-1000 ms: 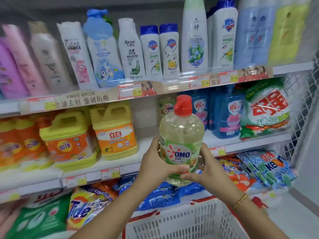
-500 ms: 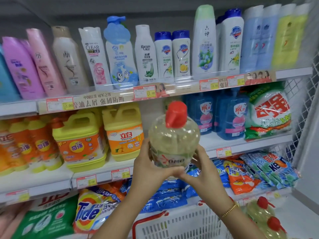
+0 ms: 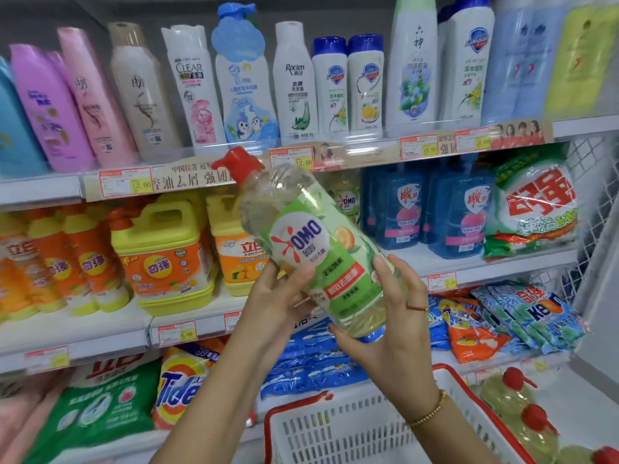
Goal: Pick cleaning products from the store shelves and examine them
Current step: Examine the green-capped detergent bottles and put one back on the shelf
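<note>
I hold a clear OMO dish-soap bottle [image 3: 301, 236] with pale yellow liquid, a green label and a red cap in front of the middle shelf. It is tilted, cap up and to the left, label facing me. My left hand [image 3: 278, 303] grips its lower left side, thumb across the label. My right hand [image 3: 392, 326] cups the bottom and right side, fingers curled round it.
Shampoo bottles [image 3: 294, 85] line the top shelf. Yellow and orange detergent jugs [image 3: 164, 252] and blue bottles [image 3: 462, 209] fill the middle shelf. Powder bags [image 3: 181, 386] lie below. A white basket with red rim [image 3: 351, 430] sits under my arms, more red-capped bottles [image 3: 522, 410] to its right.
The bottle has been tipped from cap-toward-me to slanted up-left with its label facing me. My hands shifted lower on it, the right one now under its base.
</note>
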{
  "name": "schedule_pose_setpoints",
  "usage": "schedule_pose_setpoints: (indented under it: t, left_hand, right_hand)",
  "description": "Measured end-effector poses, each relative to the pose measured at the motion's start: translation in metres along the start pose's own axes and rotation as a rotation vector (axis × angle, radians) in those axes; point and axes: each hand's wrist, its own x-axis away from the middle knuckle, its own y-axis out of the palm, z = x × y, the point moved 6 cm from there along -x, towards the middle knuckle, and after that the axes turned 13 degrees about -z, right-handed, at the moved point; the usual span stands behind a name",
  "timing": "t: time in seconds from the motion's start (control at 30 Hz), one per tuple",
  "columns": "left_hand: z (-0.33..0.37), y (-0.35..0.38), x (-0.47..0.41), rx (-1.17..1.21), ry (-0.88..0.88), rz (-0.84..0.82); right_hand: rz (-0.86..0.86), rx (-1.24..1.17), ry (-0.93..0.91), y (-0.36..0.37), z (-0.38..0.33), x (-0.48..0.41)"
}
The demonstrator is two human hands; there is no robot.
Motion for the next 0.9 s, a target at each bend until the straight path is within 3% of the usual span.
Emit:
schedule_pose_setpoints:
  t: [0.1,0.23,0.33,0.43,0.57,0.67,0.8,0.9]
  left_hand:
    - [0.006,-0.002,-0.007,0.125,0.048,-0.137]
    - [0.010,0.004,-0.013,0.329,0.079,-0.253]
    - [0.012,0.001,-0.014,0.449,0.118,-0.275]
    - [0.013,0.000,-0.011,0.403,0.135,-0.250]
    - [0.010,-0.005,-0.016,0.326,0.147,-0.090]
    - [0.003,-0.012,-0.016,0.302,0.155,0.050]
    - [-0.004,-0.013,-0.015,0.275,0.148,0.081]
    - [-0.002,-0.010,-0.015,0.263,0.152,0.014]
  right_hand:
    - [-0.073,-0.251,0.054,-0.012,-0.011,-0.004]
    - [-0.226,-1.053,0.217,-0.005,-0.018,-0.005]
    - [-0.391,-1.555,0.486,0.013,-0.018,-0.003]
    - [-0.534,-1.743,0.708,0.017,-0.021,-0.002]
    - [-0.421,-1.530,0.774,0.009,-0.004,-0.011]
    - [-0.245,-0.946,0.515,-0.006,0.000,-0.016]
    - [-0.205,-0.003,0.043,0.002,-0.013,-0.008]
    - [-0.129,0.124,-0.004,0.001,-0.009,-0.010]
